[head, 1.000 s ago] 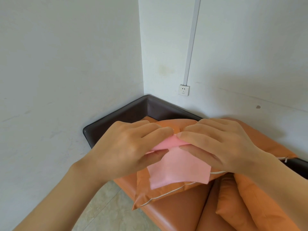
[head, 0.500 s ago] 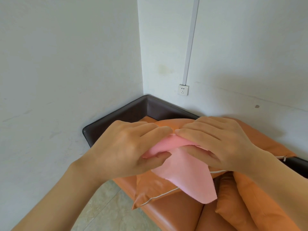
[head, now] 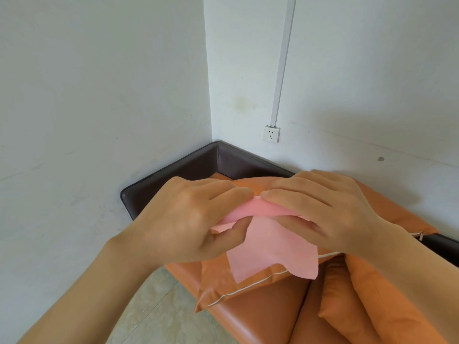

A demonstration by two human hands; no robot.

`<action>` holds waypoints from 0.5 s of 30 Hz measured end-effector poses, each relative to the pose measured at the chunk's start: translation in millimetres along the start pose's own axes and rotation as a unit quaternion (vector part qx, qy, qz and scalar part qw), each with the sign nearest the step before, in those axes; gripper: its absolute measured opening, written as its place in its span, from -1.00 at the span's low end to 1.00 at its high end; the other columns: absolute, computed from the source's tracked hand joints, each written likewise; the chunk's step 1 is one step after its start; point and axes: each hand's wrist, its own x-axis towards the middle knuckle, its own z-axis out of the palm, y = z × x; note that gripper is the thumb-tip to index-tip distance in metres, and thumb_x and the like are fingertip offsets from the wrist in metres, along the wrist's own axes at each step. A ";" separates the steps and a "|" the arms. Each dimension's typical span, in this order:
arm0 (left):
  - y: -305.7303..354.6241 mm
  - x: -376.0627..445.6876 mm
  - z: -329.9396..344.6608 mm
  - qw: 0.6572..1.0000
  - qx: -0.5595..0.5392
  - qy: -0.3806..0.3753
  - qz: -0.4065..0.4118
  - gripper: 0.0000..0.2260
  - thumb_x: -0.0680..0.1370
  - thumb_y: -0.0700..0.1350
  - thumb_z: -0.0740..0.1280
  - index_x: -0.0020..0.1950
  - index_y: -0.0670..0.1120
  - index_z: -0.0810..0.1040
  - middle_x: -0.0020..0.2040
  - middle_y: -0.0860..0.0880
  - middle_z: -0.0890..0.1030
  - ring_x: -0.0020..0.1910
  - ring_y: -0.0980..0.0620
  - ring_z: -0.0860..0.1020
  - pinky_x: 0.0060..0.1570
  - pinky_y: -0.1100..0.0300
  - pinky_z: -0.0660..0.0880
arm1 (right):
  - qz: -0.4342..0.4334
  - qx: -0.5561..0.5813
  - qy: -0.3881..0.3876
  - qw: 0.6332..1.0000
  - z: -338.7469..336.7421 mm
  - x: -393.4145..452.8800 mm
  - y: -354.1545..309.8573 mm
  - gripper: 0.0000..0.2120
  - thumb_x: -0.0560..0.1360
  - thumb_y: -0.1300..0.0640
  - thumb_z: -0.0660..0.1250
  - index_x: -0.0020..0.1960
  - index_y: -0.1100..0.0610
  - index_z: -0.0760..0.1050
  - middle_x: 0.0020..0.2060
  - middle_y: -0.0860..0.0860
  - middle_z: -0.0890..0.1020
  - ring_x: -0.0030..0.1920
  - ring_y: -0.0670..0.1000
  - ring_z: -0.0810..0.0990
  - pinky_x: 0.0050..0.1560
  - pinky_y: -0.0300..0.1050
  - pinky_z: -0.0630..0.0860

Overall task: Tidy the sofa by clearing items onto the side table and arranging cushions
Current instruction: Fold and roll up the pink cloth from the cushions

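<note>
Pink cloth [head: 268,247], thin, matt and finely fuzzy. Orange cushions [head: 250,281], smooth leather-like covers with pale piping, catching a soft sheen. Sofa seat [head: 260,316] showing glossier tan leather; its dark brown rim [head: 188,167] looking smooth. Walls [head: 99,95] appearing matt, scuffed plaster.

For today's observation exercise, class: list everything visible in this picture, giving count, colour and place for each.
pink cloth: 1, pink, held in the air above the sofa, hanging below the hands
cushions: at least 2, orange, one under the cloth, one at lower right
sofa: 1, orange seat with dark brown back and arm, in the room corner
wall socket: 1, white, on the right wall above the sofa
cable duct: 1, white, running up from the socket
floor: pale tiles, lower left
left hand: 1, pinching the cloth's top edge
right hand: 1, pinching the same edge
</note>
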 end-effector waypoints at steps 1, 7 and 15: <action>1.2 -0.2 0.9 1.000 -0.006 0.012 0.002 -0.80 0.53 -0.07 0.31 0.12 -0.08 0.58 -0.23 0.02 0.61 -0.34 0.01 0.53 -0.58 0.12 0.33 | 0.008 0.006 0.000 1.000 0.4 -0.3 -0.2 -0.76 0.51 0.17 0.37 0.17 0.16 0.50 -0.04 0.07 0.63 -0.13 0.07 0.53 -0.24 -0.08 0.48; 3.4 0.3 2.7 0.999 0.010 0.049 0.019 -0.71 0.48 0.02 0.43 0.15 -0.01 0.49 -0.14 0.06 0.66 -0.23 0.06 0.59 -0.52 0.16 0.37 | 0.034 0.020 -0.003 0.999 0.4 -0.3 -1.2 -0.79 0.54 0.13 0.33 0.15 0.17 0.51 -0.06 0.09 0.67 -0.14 0.07 0.55 -0.10 -0.26 0.40; 1.2 3.6 0.8 0.996 0.071 0.055 0.012 -0.87 0.56 -0.11 0.37 0.06 -0.09 0.65 -0.15 0.04 0.67 -0.34 -0.02 0.56 -0.55 0.10 0.37 | 0.062 0.036 0.014 0.997 0.7 2.9 -1.7 -0.73 0.50 0.07 0.41 0.12 0.20 0.61 -0.07 0.07 0.68 -0.16 0.07 0.61 -0.11 -0.23 0.50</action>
